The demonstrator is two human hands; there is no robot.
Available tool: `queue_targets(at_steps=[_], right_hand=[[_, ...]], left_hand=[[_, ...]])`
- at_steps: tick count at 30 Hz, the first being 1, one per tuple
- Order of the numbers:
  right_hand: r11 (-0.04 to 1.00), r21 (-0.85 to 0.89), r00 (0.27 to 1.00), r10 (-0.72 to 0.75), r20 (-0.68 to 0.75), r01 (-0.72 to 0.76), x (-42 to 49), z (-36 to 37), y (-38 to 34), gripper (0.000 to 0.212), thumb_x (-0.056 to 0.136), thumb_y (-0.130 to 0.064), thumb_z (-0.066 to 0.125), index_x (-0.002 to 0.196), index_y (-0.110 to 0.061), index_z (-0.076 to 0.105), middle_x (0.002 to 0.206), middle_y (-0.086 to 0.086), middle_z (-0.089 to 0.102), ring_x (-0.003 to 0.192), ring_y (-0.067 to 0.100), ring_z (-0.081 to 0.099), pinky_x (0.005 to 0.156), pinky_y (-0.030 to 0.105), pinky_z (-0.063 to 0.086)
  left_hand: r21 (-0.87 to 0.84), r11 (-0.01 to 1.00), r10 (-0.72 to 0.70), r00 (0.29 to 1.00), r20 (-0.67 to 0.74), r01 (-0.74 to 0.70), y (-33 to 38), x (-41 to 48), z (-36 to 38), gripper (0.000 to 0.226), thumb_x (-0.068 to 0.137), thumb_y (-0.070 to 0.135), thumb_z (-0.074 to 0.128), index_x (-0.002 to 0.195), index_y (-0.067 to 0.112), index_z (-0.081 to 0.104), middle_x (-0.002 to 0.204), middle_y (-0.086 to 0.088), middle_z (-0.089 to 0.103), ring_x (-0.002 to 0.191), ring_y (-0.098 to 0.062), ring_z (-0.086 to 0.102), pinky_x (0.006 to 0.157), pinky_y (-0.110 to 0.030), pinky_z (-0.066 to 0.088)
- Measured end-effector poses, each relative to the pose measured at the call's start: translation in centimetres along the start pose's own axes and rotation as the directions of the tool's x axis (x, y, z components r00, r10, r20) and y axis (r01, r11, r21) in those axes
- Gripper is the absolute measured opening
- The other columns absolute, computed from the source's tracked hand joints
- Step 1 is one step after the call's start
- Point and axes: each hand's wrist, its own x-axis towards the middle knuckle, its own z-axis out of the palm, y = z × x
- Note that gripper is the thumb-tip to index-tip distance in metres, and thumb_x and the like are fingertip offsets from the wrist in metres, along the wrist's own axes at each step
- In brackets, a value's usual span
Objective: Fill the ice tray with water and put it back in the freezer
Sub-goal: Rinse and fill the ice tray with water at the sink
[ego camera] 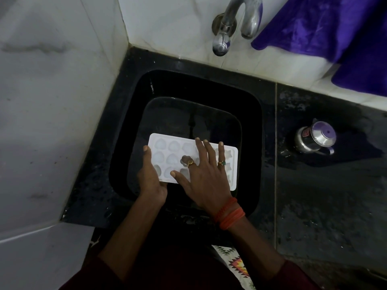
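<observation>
The ice tray (167,158) is held low over the sink (188,84), left hand (151,176) gripping its left end, right hand (204,178) flat on top, fingers spread. Probably light, wet, bendy plastic: best held level by both short ends

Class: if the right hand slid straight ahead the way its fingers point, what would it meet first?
The right hand lies on the ice tray; beyond its far edge, probably the sink's back wall, though depth is unclear.
</observation>
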Motion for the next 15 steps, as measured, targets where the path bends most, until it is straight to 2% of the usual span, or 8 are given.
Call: queue_targets(at_steps=[4,10,15], right_hand=[[1.0,0.006,0.999,-0.013,-0.036,0.013,-0.32,0.03,-0.11,0.065,0.094,-0.072,0.023,0.122,-0.03,0.066,0.161,0.014,0.027,0.152,0.028,0.016,0.122,0.051,-0.01],[1.0,0.002,0.999,-0.026,-0.035,0.026,-0.46,-0.27,0.29,0.061,0.095,-0.07,0.025,0.121,-0.032,0.064,0.162,0.016,0.025,0.153,0.029,0.011,0.122,0.053,-0.01],[1.0,-0.027,0.999,-0.013,-0.04,0.012,-0.27,-0.49,0.48,0.06,0.095,-0.07,0.029,0.116,-0.03,0.07,0.162,0.016,0.022,0.153,0.03,0.011,0.121,0.052,-0.014]], left_hand=[[0.002,1.0,-0.002,1.0,-0.026,0.002,0.03,-0.18,0.24,0.055,0.076,0.072,0.072,0.096,0.022,0.082,0.104,-0.006,0.081,0.093,-0.033,0.079,0.086,-0.054,0.061],[0.014,1.0,0.007,1.0,-0.004,-0.007,0.03,-0.15,-0.07,0.041,0.084,0.07,0.067,0.083,0.032,0.084,0.099,-0.002,0.082,0.09,-0.028,0.079,0.074,-0.045,0.063],[0.011,1.0,0.022,1.0,-0.014,-0.022,-0.11,-0.5,-0.08,0.041,0.087,0.068,0.066,0.082,0.032,0.085,0.097,-0.001,0.082,0.091,-0.027,0.079,0.078,-0.048,0.063]])
